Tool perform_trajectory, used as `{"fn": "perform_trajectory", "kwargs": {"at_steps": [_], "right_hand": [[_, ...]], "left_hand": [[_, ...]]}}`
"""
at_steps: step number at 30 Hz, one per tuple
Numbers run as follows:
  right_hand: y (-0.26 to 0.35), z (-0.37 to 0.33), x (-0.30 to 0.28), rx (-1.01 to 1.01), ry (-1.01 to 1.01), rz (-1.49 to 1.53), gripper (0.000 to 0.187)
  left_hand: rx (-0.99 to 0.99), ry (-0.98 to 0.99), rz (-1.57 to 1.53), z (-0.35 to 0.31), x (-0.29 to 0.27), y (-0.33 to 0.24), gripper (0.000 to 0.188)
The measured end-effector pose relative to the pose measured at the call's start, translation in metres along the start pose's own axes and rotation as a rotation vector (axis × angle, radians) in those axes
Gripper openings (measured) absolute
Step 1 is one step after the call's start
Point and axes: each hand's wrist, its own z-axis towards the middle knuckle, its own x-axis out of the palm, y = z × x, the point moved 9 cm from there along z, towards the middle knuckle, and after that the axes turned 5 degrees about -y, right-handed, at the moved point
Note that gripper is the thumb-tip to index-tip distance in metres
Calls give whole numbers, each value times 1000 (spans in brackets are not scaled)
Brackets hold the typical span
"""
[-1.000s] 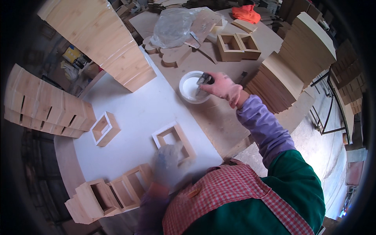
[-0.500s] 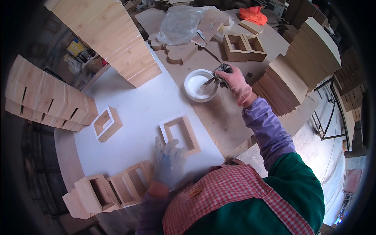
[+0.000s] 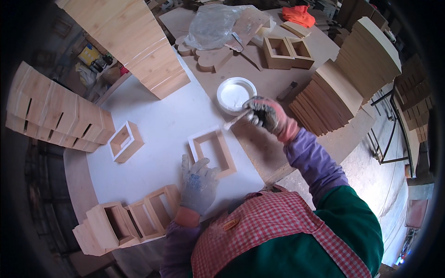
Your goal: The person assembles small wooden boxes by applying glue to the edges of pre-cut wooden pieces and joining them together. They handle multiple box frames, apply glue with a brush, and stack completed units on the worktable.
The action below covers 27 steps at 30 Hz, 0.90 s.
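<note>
A white surface (image 3: 162,134) is covering one side of the table (image 3: 262,146), and stacked wooden pieces (image 3: 134,46) are crowding its far edge. A white bowl (image 3: 222,106) is standing just beyond the right hand (image 3: 271,118), which is gripping a brush (image 3: 235,120); the left hand (image 3: 198,185) is spreading open beside a wooden frame (image 3: 225,150).

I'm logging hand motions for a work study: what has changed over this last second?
The right hand has moved toward the body and left, lifting the brush-like tool out of the white bowl toward the near wooden frame. Its grip on the tool is unbroken. The left hand stays close to that frame. The bowl and smaller frame look unmoved.
</note>
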Motion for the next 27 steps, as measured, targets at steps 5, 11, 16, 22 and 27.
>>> {"fn": "perform_trajectory", "kwargs": {"at_steps": [5,11,16,22,27], "right_hand": [[-28,-17,10,-76,-115,11,24],[-25,-25,17,35,1,-276,20],[-7,-13,26,-116,-17,-267,22],[13,-7,27,-293,-197,-440,24],[0,-60,45,-192,-3,-762,27]], "left_hand": [[1,3,26,-1,2,0,25],[-10,4,-3,-1,1,1,27],[-22,31,4,-1,2,0,27],[19,-19,18,-3,0,-2,27],[26,-46,57,-3,1,-3,25]]}}
